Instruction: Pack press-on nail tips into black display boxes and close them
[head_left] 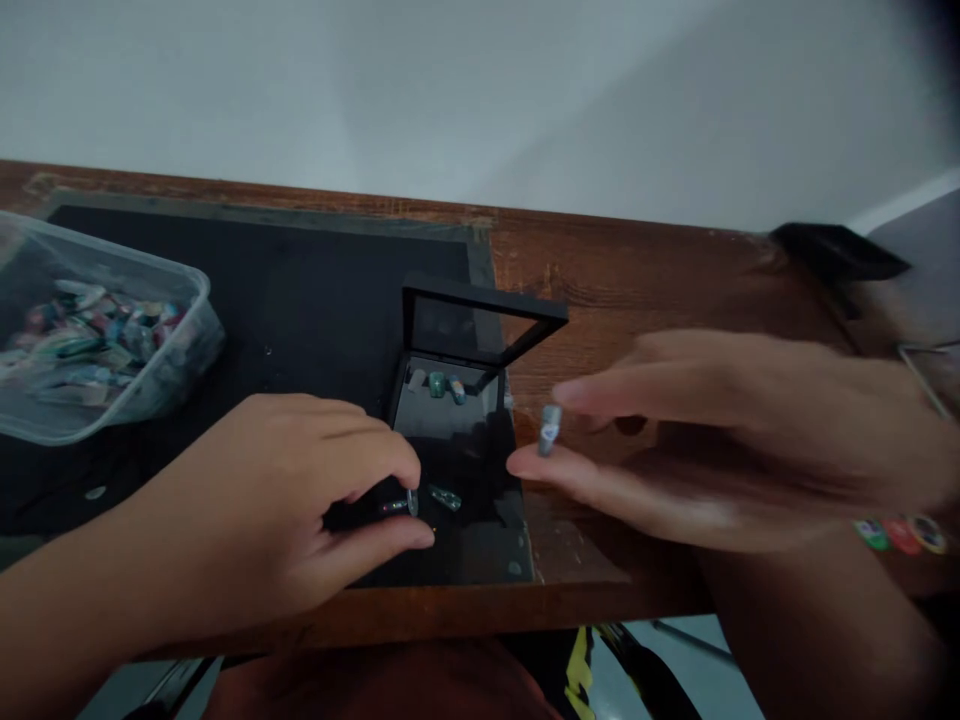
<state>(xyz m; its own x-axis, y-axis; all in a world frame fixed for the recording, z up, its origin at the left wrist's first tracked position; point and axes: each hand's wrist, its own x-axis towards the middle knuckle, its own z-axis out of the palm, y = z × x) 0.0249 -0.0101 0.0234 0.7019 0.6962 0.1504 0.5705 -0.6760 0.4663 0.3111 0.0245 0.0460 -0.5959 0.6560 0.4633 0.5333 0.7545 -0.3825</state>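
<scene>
Between the thumb and finger of my right hand (720,440) is a small grey-blue piece (550,430), held upright. My left hand (300,490) pinches a small clear, shiny piece (412,502) near the mat's front edge. Just right of it a small greenish piece (445,497) lies on the black mat (322,290). A black display box (484,302) stands between and beyond my hands, its windowed lid raised. Several small pieces sit in a row at the back of its grey lining, among them a green one (437,384) and a multicoloured one (457,389).
A clear plastic tub (202,290) full of small wrapped pieces stands at the left. The brown wooden table (600,270) meets a pale wall behind. A black object (840,252) is at the back right; coloured round items (900,533) lie beyond my right wrist.
</scene>
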